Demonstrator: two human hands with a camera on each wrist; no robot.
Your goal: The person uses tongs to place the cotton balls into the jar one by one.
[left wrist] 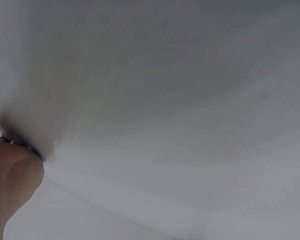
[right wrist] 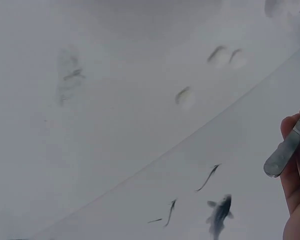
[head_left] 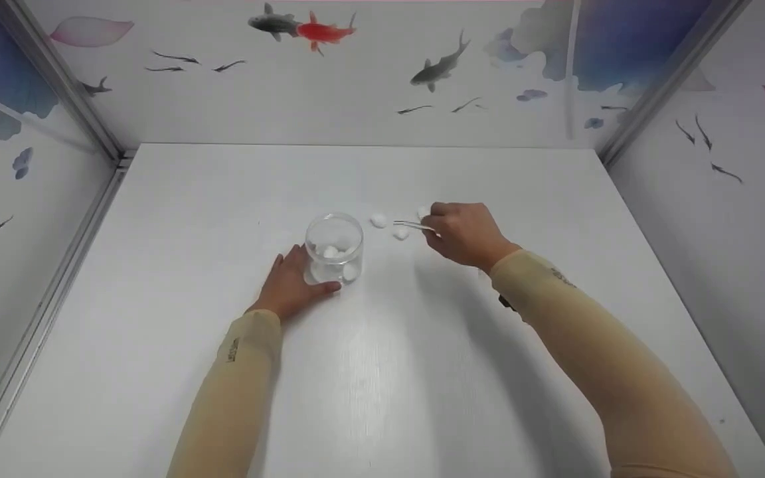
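Observation:
A clear round jar [head_left: 360, 251] stands on the white table with several white cotton balls [head_left: 331, 252] inside. My left hand [head_left: 295, 284] holds it from the left, thumb across the front and fingers along the far side. Only part of that hand shows in the left wrist view. To the jar's right, my right hand [head_left: 465, 229] pinches metal tweezers [head_left: 410, 224], whose tips point left. Their rounded back end shows in the right wrist view. By the tips lie a cotton ball [head_left: 378, 220] and another cotton ball [head_left: 401, 233]; a third [head_left: 423, 212] is partly behind the right hand.
The white tabletop [head_left: 369, 372] spreads around both hands. A back panel [head_left: 356, 99] with painted fish and side panels with similar paintings [head_left: 721, 133] border it. Sleeves cover both forearms.

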